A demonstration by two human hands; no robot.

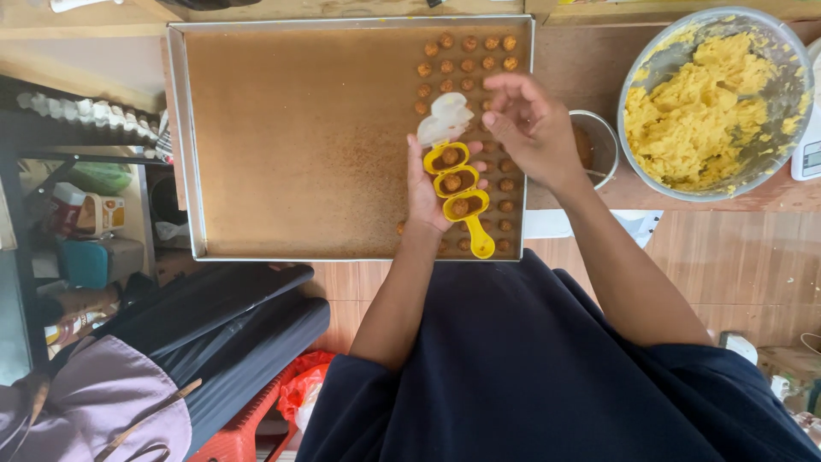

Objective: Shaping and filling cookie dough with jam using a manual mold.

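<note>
My left hand [423,192] holds a yellow plastic ball mould [461,195] open over the tray, with three brown balls sitting in its cups and a whitish lid half [445,119] flipped away at the top. My right hand [528,124] hovers just to the right of the mould, fingers loosely curled, nothing clearly held. Below both hands lies a large metal baking tray [299,145], its floor brown, with rows of small brown balls [466,62] along its right side.
A big metal bowl [714,98] of yellow dough stands at the right, a small metal cup [599,145] of brown filling beside the tray. A white scale [808,154] peeks in at the far right. Shelves, bags and a red stool fill the left floor.
</note>
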